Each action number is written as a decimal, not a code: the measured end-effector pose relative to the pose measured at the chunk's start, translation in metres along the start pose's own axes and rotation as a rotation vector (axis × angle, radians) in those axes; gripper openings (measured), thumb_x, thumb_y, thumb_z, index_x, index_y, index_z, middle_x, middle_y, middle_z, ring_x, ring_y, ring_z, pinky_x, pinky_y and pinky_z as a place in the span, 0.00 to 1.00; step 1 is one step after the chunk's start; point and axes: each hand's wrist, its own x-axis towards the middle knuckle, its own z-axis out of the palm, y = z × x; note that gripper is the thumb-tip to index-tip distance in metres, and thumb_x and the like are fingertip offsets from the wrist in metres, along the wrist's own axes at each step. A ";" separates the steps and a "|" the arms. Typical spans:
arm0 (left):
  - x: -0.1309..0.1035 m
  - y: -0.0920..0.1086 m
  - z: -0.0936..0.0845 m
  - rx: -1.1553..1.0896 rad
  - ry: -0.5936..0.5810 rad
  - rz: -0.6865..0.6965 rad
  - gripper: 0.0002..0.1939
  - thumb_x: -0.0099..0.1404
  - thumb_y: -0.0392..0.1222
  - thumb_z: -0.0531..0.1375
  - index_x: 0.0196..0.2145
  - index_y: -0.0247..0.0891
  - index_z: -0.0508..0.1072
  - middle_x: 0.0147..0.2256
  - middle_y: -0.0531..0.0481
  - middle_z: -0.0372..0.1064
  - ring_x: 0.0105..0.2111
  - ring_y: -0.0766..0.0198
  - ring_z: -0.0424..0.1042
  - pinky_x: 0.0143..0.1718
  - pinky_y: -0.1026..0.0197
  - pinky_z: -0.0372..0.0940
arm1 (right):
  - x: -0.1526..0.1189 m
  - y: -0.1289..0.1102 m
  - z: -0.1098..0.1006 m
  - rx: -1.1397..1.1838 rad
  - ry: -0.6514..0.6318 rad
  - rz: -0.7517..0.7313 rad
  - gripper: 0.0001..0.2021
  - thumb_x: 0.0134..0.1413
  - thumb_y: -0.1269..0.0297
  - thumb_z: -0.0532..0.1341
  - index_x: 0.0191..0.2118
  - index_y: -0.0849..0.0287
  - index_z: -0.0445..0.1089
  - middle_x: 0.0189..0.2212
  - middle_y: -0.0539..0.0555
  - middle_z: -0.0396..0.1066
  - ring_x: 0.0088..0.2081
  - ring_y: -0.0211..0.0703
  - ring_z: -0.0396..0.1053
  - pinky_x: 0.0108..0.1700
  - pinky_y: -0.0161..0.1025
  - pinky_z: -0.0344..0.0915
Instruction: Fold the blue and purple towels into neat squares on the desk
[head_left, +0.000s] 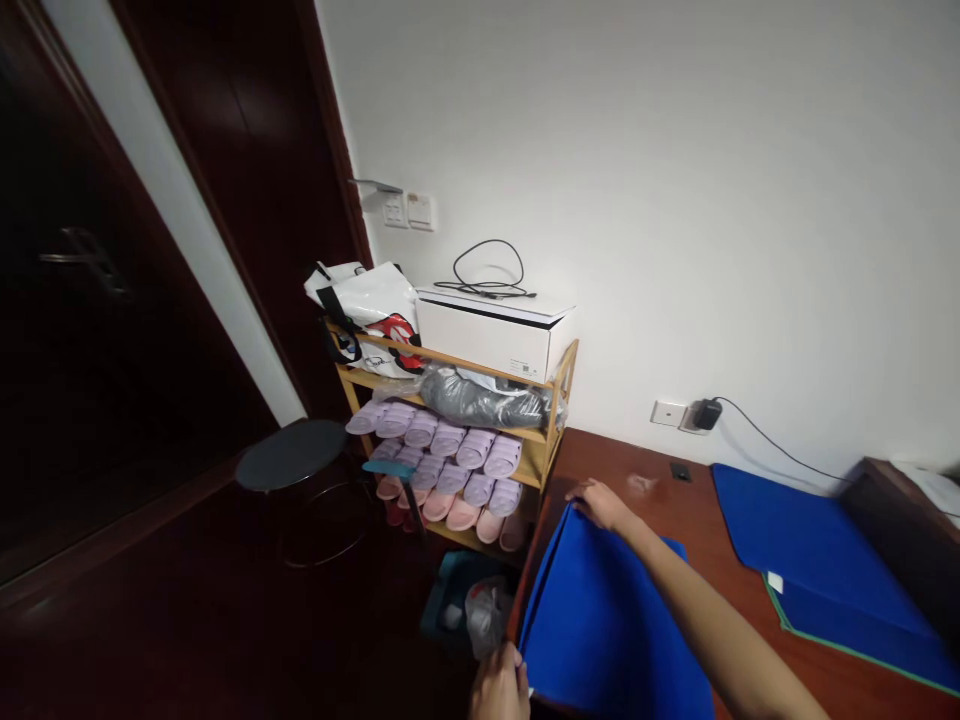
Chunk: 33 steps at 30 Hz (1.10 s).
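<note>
A folded blue cloth (pixel 600 620) lies over the left end of the brown table, its left side showing two layers slightly apart. My right hand (pixel 596 503) reaches across and is closed on the cloth's far left corner. Low in the view, my left hand (pixel 499 685) pinches the near left corner, close to a small white tag; part of this hand is cut off by the frame. A second blue cloth (pixel 817 560) with a green edge and a white label rests on the table at the right, touched by neither hand.
Beyond the brown table (pixel 600 455) stands a wooden shoe rack (pixel 559 420) with several slippers (pixel 450 440), a white box (pixel 487 335) and a bag (pixel 375 310). A teal bin (pixel 442 600) sits by the table's left edge. A round stool (pixel 292 455) is farther left. A charger (pixel 707 413) plugs into the wall.
</note>
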 end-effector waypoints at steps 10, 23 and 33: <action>0.051 0.039 -0.118 -0.667 0.021 0.211 0.14 0.62 0.56 0.61 0.28 0.44 0.75 0.30 0.49 0.81 0.34 0.54 0.82 0.39 0.56 0.76 | -0.145 -0.021 -0.140 0.058 0.204 0.049 0.12 0.64 0.55 0.63 0.41 0.55 0.81 0.40 0.58 0.81 0.42 0.50 0.76 0.49 0.44 0.70; 0.096 0.202 -0.314 -0.661 -0.076 0.699 0.22 0.57 0.65 0.69 0.32 0.42 0.78 0.40 0.44 0.82 0.43 0.50 0.80 0.52 0.45 0.74 | -0.340 -0.095 -0.243 0.435 0.689 0.229 0.22 0.52 0.41 0.69 0.40 0.57 0.80 0.37 0.54 0.81 0.39 0.46 0.75 0.43 0.42 0.71; 0.096 0.230 -0.308 -0.767 -0.242 0.696 0.21 0.52 0.61 0.73 0.28 0.41 0.76 0.37 0.44 0.81 0.40 0.51 0.80 0.46 0.45 0.76 | -0.387 -0.119 -0.238 0.473 0.853 0.270 0.22 0.52 0.41 0.70 0.38 0.56 0.80 0.37 0.55 0.81 0.38 0.47 0.75 0.41 0.42 0.72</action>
